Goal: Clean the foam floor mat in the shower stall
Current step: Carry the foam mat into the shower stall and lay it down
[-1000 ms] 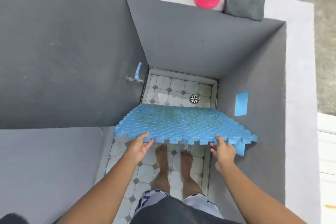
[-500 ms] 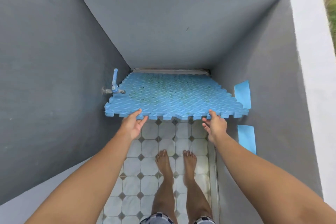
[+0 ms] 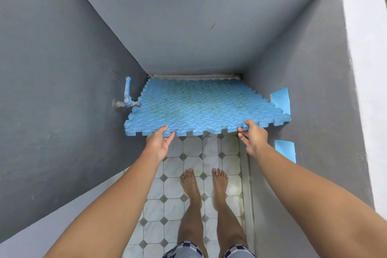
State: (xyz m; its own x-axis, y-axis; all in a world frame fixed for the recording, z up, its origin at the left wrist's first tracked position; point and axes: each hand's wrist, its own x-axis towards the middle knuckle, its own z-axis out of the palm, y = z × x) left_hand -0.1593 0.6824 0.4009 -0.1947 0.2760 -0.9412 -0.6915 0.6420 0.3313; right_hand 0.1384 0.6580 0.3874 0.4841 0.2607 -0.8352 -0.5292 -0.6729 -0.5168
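Between the grey stall walls, the blue foam mat (image 3: pixel 201 107) is being held up off the tiled floor (image 3: pixel 173 205) by its near edge, its far edge lying close to the back wall and its left side just beside the blue tap (image 3: pixel 126 98). The left hand (image 3: pixel 158 143) and the right hand (image 3: pixel 254 139) are each pinching that jagged near edge, thumb on top, fingers underneath. Bare feet (image 3: pixel 189 184) are standing on the tiles behind it.

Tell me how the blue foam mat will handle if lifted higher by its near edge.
Probably light: the left hand and right hand hold the foam mat by thumb and fingers alone. Likely semi-stiff: it spans nearly flat beyond them. Its puzzle-tooth joints might separate.
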